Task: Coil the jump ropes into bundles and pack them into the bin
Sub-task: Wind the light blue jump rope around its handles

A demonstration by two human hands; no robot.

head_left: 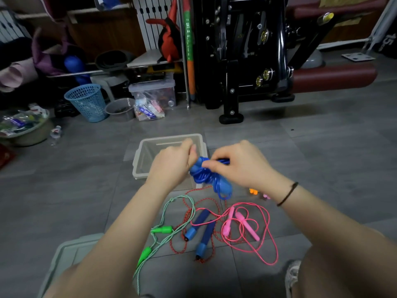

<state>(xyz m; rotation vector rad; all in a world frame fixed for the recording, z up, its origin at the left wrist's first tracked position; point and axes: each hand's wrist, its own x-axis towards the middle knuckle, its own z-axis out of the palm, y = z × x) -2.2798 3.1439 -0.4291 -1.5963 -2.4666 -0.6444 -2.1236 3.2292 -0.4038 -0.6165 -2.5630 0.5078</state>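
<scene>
A blue jump rope [211, 179] hangs as a coiled bunch between my hands, above the near right corner of the clear bin [142, 155]. My left hand [174, 163] grips its upper end. My right hand [236, 163] pinches a blue strand at the bundle's top. On the floor below lie a green-handled rope [171, 231], a red rope with blue handles [203, 229] and a pink rope [249, 229], all loose and partly tangled.
A grey lid or tray [64, 254] lies at the lower left under my left forearm. Small orange and pink pieces [254, 192] lie behind my right wrist. A black exercise machine [240, 61], a blue basket [86, 102] and cluttered boxes stand beyond the bin.
</scene>
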